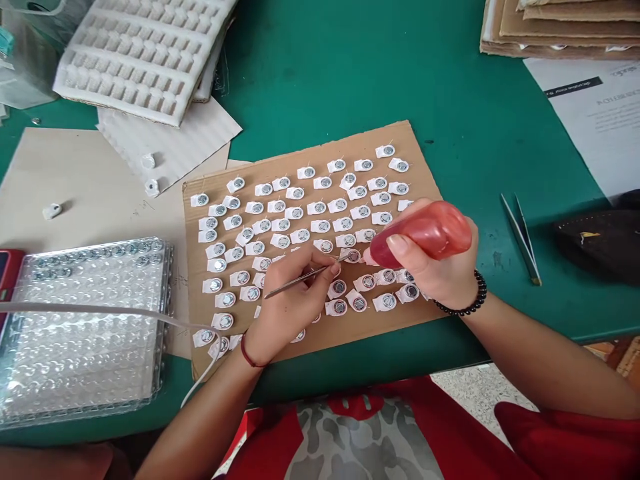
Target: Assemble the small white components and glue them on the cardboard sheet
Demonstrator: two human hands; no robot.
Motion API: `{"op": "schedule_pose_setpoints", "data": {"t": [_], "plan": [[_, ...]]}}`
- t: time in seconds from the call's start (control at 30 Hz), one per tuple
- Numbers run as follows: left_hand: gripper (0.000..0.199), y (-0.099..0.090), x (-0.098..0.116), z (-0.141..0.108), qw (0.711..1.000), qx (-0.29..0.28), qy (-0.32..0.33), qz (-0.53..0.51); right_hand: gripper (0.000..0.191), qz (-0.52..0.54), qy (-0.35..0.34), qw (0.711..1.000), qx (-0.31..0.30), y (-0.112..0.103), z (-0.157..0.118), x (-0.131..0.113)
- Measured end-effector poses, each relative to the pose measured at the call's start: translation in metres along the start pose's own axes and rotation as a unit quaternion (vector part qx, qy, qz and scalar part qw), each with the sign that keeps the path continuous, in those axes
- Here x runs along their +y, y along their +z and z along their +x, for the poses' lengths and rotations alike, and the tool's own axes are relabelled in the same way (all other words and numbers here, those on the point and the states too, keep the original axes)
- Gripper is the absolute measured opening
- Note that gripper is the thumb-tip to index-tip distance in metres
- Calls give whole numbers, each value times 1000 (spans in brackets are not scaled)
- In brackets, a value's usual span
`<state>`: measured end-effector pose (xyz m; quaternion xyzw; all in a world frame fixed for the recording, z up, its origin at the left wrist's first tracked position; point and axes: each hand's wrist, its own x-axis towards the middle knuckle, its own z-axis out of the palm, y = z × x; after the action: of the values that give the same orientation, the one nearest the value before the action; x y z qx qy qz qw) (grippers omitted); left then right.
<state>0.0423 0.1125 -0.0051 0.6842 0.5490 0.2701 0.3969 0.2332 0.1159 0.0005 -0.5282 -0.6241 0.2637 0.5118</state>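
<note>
My left hand (297, 283) pinches a thin metal pick (293, 283), its tip reaching to a small white part with a round metallic face (350, 256). In my right hand (435, 267) is a red squeeze bottle (425, 233), tilted so its nozzle end points down and left at that same part. Whether the nozzle touches it I cannot tell. Several similar white parts stand in rough rows on a brown cardboard sheet (200, 363) under both hands. Some of them are hidden behind my hands.
Open tweezers (523, 240) lie at right beside a dark pouch (595, 243). A clear plastic tray (90, 333) with round parts is at left, crossed by a white cable (100, 308). White foam trays (145, 53) and stacked cardboard (565, 30) are at the back.
</note>
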Motion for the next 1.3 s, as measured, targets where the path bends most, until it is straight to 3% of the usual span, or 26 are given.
{"op": "schedule_pose_setpoints", "data": {"t": [0.17,0.43,1.3], "plan": [[6,1,-1,2,1000,-4,1,3,20,-14,-15,1000,-4,3,1,-1],[7,0,-1,3,1000,-19,8,0,14,-88,-98,991,-11,8,-3,6],[8,-2,-2,3,1000,-14,7,8,13,-113,-114,987,-24,7,-2,6]]}}
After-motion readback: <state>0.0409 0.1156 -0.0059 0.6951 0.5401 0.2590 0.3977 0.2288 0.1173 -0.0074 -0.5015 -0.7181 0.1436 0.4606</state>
